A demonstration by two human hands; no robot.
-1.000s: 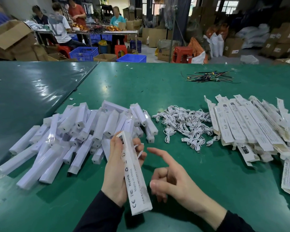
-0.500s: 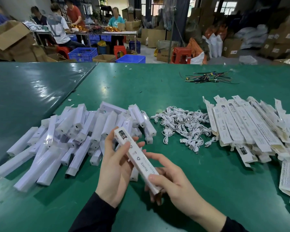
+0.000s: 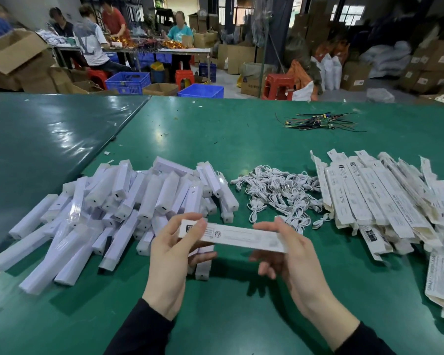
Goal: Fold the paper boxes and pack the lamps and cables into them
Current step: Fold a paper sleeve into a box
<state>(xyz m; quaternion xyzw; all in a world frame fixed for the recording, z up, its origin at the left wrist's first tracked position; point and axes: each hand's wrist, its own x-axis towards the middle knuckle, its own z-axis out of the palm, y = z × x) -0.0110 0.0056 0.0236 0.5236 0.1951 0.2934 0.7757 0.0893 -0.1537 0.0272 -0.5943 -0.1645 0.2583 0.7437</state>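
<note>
Both forearms enter from the near edge in dark sleeves and converge on the paper box (image 3: pixel 231 235), which lies nearly level above the table. The left hand (image 3: pixel 173 254) grips the box's left end: thumb on the printed top face, fingers curled beneath. The right hand (image 3: pixel 290 254) holds the box's right end, thumb along the far edge, fingers bent under it (their tips show below the box). Both wrists sit lower than the box, palms turned inward toward each other.
</note>
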